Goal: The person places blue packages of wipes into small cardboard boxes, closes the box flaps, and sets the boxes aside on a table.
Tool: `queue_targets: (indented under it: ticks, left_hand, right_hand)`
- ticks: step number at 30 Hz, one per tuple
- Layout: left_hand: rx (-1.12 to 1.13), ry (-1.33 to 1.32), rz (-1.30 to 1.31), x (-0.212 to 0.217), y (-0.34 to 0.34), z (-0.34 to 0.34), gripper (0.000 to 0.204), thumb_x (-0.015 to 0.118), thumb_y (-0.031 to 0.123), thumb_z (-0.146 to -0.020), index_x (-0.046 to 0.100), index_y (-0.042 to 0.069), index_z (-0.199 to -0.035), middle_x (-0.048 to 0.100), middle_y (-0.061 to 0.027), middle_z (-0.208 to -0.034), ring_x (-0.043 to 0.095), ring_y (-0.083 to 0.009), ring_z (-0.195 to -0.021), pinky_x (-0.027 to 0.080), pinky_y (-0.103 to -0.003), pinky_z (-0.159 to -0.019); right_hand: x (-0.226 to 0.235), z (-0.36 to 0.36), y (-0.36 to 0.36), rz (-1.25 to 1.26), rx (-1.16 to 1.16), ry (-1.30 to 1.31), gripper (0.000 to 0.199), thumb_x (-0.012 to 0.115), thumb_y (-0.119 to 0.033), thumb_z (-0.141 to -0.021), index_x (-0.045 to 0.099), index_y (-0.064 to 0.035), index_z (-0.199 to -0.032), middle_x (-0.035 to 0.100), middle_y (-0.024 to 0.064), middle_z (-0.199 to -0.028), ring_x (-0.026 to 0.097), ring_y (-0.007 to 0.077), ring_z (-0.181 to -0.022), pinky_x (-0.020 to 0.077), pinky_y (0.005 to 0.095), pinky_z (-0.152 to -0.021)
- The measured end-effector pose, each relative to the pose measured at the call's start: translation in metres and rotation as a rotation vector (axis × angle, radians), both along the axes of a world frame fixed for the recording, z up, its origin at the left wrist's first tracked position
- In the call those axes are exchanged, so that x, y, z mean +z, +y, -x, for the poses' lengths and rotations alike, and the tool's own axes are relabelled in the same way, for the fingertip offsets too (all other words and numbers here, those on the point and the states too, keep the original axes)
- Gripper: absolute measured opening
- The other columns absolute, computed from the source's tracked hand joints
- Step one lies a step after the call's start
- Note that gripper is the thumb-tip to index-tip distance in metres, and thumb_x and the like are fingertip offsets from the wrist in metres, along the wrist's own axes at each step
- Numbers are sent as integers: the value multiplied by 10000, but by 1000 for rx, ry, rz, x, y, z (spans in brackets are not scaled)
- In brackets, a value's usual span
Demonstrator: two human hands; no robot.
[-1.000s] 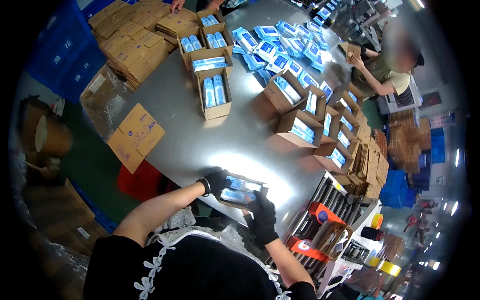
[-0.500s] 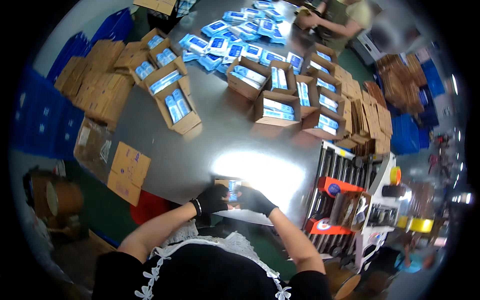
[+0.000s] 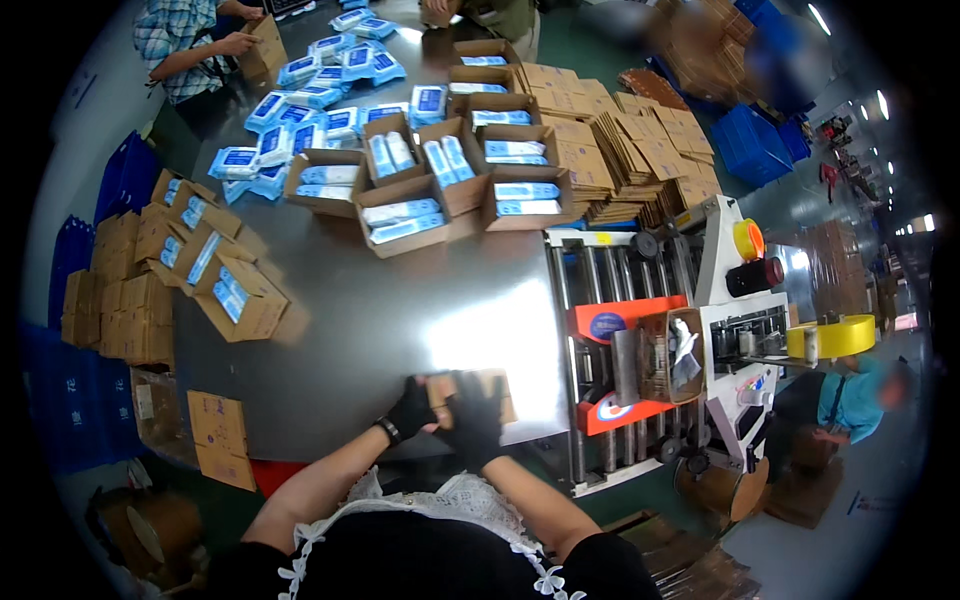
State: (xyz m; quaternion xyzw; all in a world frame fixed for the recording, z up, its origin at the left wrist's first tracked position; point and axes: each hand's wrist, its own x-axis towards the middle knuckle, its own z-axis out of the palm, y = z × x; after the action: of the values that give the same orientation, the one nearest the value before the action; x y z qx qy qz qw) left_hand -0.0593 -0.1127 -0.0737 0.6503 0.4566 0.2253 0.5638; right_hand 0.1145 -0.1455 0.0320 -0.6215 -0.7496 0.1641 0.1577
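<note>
At the table's near edge, a small brown cardboard box (image 3: 494, 384) stands between my gloved hands. My left hand (image 3: 408, 412), in a black glove, is closed on the box's left side. My right hand (image 3: 472, 416), also in a black glove, lies over the top with its fingers stretched out, slightly blurred. The box's top looks mostly covered by cardboard flaps; my right hand hides part of it, and its contents do not show.
Open boxes (image 3: 405, 222) with blue-white packs stand ahead, more (image 3: 238, 297) at left. Loose packs (image 3: 273, 145) lie behind. A roller conveyor (image 3: 608, 462) with a tape machine (image 3: 722, 325) adjoins the table's right. A co-worker (image 3: 180, 45) holds a box at the far left; another stands at the back.
My view has turned right, so the table's things appear farther left. The blue-white contents visible in the box are now covered. My right hand has moved onto its top.
</note>
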Motion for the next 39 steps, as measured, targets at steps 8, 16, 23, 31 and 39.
queue_targets:
  ticks: [8, 16, 23, 31, 39]
  left_hand:
    - [-184, 63, -32, 43, 47, -209, 529, 802, 254, -666, 566, 66, -1101, 624, -109, -1057, 526, -220, -1085, 430, -365, -910]
    - [469, 591, -919, 146, 288, -40, 637, 742, 238, -697, 497, 73, -1261, 433, -236, -1290, 400, -441, -1220, 296, -519, -1043]
    - [6, 1049, -310, 127, 409, 16, 569, 747, 395, -707, 609, 269, -1245, -44, -242, -1537, 471, -372, -1215, 376, -410, -1044]
    - [338, 543, -201, 124, 351, 22, 1052, 706, 127, -711, 9, 139, -1499, 609, -260, -1029, 603, -404, -951, 482, -464, -830]
    - [292, 555, -153, 144, 169, 72, 989, 642, 174, -735, 19, 126, -1501, 475, -289, -1301, 570, -424, -1044, 474, -465, -875]
  right_hand:
    - [-7, -205, 15, -93, -137, -1, 694, 698, -451, -743, 481, -77, -1286, 457, 198, -1333, 372, 395, -1297, 135, 623, -1096]
    - [70, -207, 220, -395, -107, 106, 638, 650, -106, -758, 436, -79, -1358, 461, 220, -1309, 460, 395, -1204, 372, 460, -1025]
    - [29, -158, 467, 74, 261, -172, 616, 723, -273, -737, 466, -198, -1292, 666, 181, -951, 651, 363, -859, 517, 447, -714]
    - [44, -109, 430, 31, 354, -209, 630, 605, -180, -802, 370, -239, -1384, 675, 160, -777, 654, 355, -692, 507, 457, -602]
    - [20, -64, 254, 70, 548, -109, 164, 515, -212, -840, 644, -181, -938, 649, 99, -820, 650, 317, -750, 502, 454, -634]
